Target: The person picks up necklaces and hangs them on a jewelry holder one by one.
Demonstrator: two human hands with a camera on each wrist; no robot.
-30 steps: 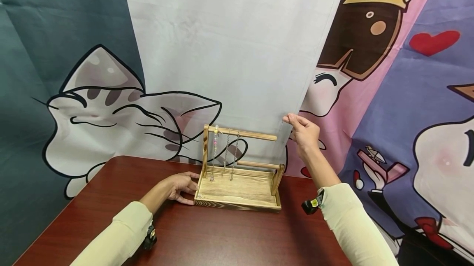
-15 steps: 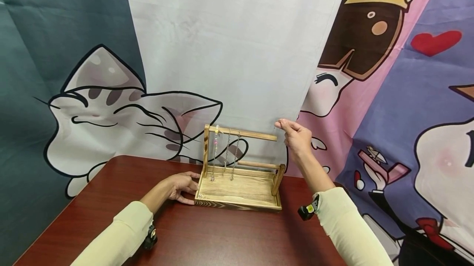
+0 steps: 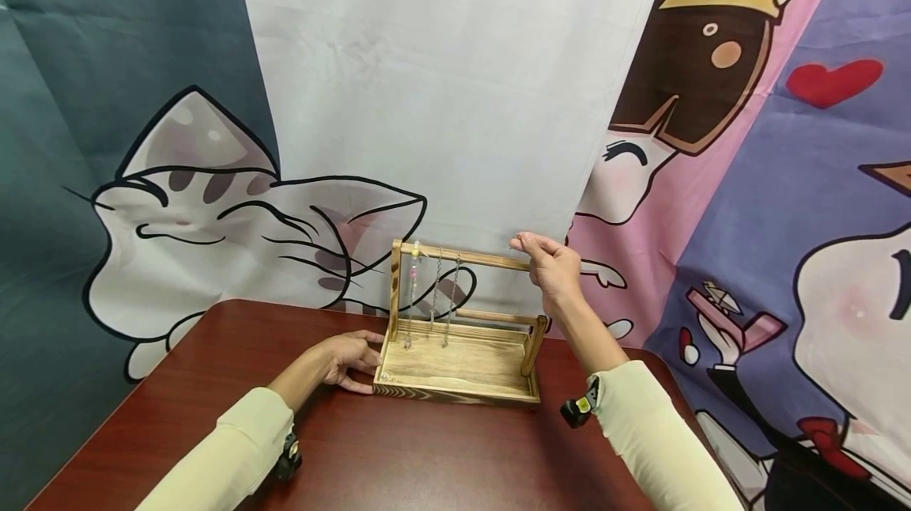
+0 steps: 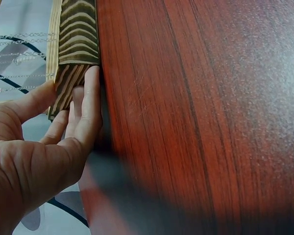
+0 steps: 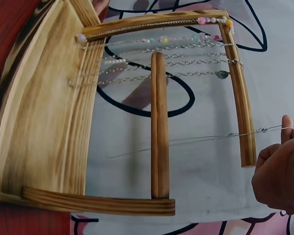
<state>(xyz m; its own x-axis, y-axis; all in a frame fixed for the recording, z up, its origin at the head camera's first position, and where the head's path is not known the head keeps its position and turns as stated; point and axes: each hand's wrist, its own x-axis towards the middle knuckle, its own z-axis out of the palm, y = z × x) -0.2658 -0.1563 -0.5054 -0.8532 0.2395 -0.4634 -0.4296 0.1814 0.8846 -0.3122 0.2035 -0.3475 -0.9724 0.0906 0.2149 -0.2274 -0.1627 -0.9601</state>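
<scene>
A wooden jewelry stand (image 3: pixel 470 372) with a shallow tray and two rails stands on the table. My left hand (image 3: pixel 345 359) grips its left end; in the left wrist view the thumb lies on the tray's rim and the fingers press its end and underside. Beside the free end of the upper rail (image 3: pixel 491 260), my right hand (image 3: pixel 558 274) pinches a thin silver necklace (image 5: pixel 201 137). That necklace stretches across the upper rail and past the lower rail (image 5: pixel 159 127) in the right wrist view. A beaded necklace (image 3: pixel 413 278) and chain necklaces (image 3: pixel 452 289) hang toward the upper rail's left.
The reddish-brown table (image 3: pixel 398 456) extends in front of the stand and to both sides. Directly behind hangs a cartoon-printed cloth (image 3: pixel 441 100). A wooden post (image 3: pixel 532 346) holds the lower rail at the tray's right end.
My right hand has moved left and slightly down, from beyond the upper rail's free end to just over it. The left hand and the stand have stayed in place.
</scene>
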